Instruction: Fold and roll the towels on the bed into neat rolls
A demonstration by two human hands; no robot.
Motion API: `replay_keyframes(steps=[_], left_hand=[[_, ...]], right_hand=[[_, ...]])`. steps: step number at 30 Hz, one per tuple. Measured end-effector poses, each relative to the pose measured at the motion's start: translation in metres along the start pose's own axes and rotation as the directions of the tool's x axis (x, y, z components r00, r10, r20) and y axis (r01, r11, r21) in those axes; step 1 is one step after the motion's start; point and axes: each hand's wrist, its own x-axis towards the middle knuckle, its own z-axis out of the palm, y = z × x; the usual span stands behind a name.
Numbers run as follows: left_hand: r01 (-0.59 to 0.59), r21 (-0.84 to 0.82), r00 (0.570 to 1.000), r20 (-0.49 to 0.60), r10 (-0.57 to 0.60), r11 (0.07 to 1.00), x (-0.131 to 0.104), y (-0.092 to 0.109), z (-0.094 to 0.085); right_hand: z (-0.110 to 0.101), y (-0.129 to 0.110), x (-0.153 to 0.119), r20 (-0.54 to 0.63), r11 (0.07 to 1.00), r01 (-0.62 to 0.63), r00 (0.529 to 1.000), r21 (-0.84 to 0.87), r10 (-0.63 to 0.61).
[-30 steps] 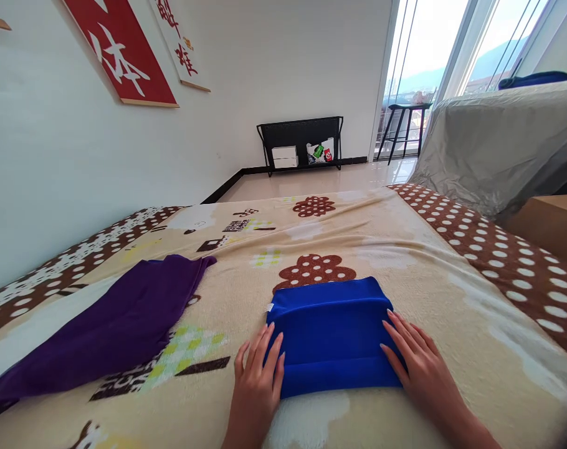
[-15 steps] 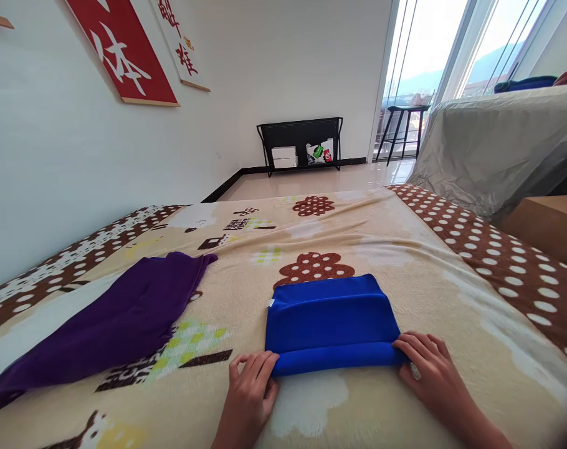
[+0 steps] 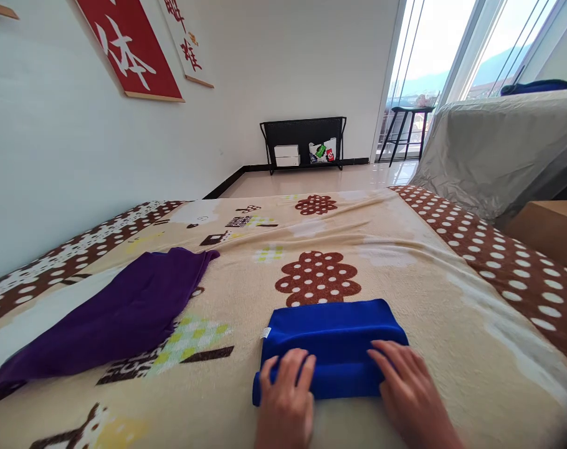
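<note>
A blue cloth (image 3: 330,327) lies on the bed in front of me, its near edge rolled over into a band and a small white tag at its left side. On the left part of that band rests my left hand (image 3: 287,390), fingers bent and apart. My right hand (image 3: 407,380) touches the right part from above, its fingers spread over the fabric. Thumbs and the undersides of both hands are hidden. Further left, a purple cloth (image 3: 110,318) is spread out loosely, slightly wrinkled.
A cream blanket (image 3: 227,268) with printed shapes and brown dotted borders covers the bed. Beyond its far edge stand a black rack (image 3: 304,134) and a dark stool (image 3: 409,125). On the right are a plastic-covered piece of furniture (image 3: 508,143) and a cardboard box (image 3: 547,231).
Both hands have moved inward from the ends of the rolled edge onto its top. The blue cloth lies nearer to me, uncovering more of the brown printed flower. The purple cloth stays put.
</note>
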Motion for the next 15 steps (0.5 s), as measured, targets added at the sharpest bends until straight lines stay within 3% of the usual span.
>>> replay_keyframes(steps=[2,4,7,9,11,13,15], left_hand=[[-0.111,-0.113,0.993,0.033,0.115,0.987,0.015,0.02,0.008],[-0.118,-0.094,0.99,0.067,0.125,0.989,0.018,0.021,0.015],[-0.014,0.08,0.997,0.08,0.008,0.997,-0.003,-0.012,0.018],[0.06,0.168,0.997,0.028,-0.066,0.984,-0.024,-0.038,0.016],[0.106,0.216,0.994,-0.051,-0.097,0.971,-0.036,-0.051,0.013],[0.068,0.224,0.995,-0.082,-0.051,0.972,-0.033,-0.042,0.011],[-0.019,0.184,0.998,-0.059,0.03,0.983,-0.018,-0.02,0.012]], right_hand=[[0.006,-0.016,0.011,0.056,0.989,0.114,0.991,0.098,-0.12],[0.011,-0.016,0.012,0.114,0.992,0.097,0.988,0.08,-0.106],[0.015,0.008,-0.003,0.124,0.998,-0.043,0.991,-0.054,0.049],[0.016,0.024,-0.016,0.094,0.99,-0.094,0.99,-0.102,0.104],[0.017,0.025,-0.02,0.047,0.986,-0.107,0.992,-0.131,0.114],[0.017,0.01,-0.012,0.032,0.991,-0.054,0.998,-0.123,0.059],[0.018,-0.013,0.005,0.079,0.996,0.061,0.995,-0.06,-0.057]])
